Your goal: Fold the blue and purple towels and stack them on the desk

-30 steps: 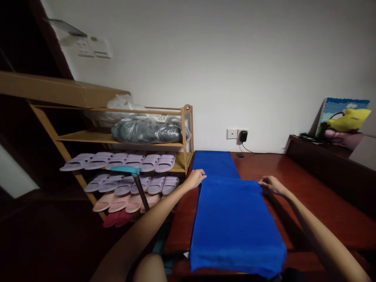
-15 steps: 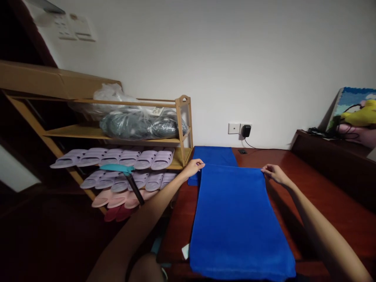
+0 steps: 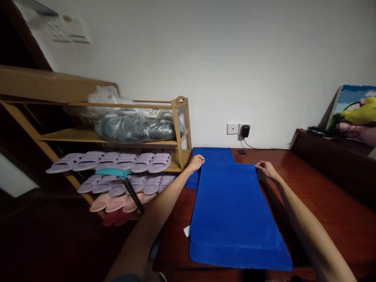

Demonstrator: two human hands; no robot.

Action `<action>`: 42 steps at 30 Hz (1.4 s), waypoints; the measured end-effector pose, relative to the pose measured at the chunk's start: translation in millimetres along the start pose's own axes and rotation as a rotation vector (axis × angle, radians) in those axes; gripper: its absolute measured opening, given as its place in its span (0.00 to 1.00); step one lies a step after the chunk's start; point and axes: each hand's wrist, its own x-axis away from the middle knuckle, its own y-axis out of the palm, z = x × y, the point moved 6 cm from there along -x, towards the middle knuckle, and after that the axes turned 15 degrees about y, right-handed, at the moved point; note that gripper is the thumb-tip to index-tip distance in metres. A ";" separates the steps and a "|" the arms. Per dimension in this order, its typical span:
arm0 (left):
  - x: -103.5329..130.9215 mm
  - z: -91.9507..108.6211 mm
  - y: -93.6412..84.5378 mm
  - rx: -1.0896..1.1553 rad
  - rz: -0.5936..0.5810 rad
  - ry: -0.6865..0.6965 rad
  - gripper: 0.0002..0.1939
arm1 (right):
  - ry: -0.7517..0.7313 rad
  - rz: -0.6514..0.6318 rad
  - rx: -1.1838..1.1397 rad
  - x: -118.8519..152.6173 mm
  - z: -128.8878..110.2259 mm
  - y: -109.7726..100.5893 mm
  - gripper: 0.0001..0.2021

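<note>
A long blue cloth, towel-like with a stitched hem (image 3: 229,211), stretches over the reddish-brown wooden tabletop toward me. Its far left corner is pinched by my left hand (image 3: 196,163), and its far right corner by my right hand (image 3: 266,170). The far edge is pulled fairly straight between them. A small white label (image 3: 187,231) sticks out from the cloth's left side. Behind, partly covered from view, another blue cloth (image 3: 217,154) lies folded flat near the wall.
A wooden shoe rack (image 3: 179,129) at the left holds several lilac slippers (image 3: 143,161) and a plastic-wrapped grey bundle (image 3: 138,125). A teal-topped handle (image 3: 113,172) stands before it. A black plug adapter (image 3: 244,131) sits in the wall socket. At right is a raised ledge (image 3: 317,152).
Both hands have drawn the blue cloth slightly farther away and left. Its near end has slid up the tabletop, showing the hem. The view has shifted a little.
</note>
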 end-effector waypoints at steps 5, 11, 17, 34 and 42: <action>-3.5 5.1 5.1 -0.191 -0.024 0.028 0.14 | 0.063 0.088 0.153 -5.0 -2.5 10.7 0.11; 21.7 36.6 35.4 -0.431 -0.106 0.274 0.19 | 0.040 0.159 0.350 22.8 -26.5 42.2 0.23; 37.1 31.8 85.1 -0.530 -0.342 0.330 0.31 | -0.089 -0.066 0.484 50.8 -45.2 97.8 0.35; 240.1 115.0 26.3 -0.436 -0.560 0.661 0.34 | -0.367 -0.375 0.459 266.2 -56.2 60.3 0.31; 252.7 115.3 19.4 -0.430 -0.582 0.609 0.35 | -0.421 -0.318 0.495 282.9 -53.3 54.9 0.31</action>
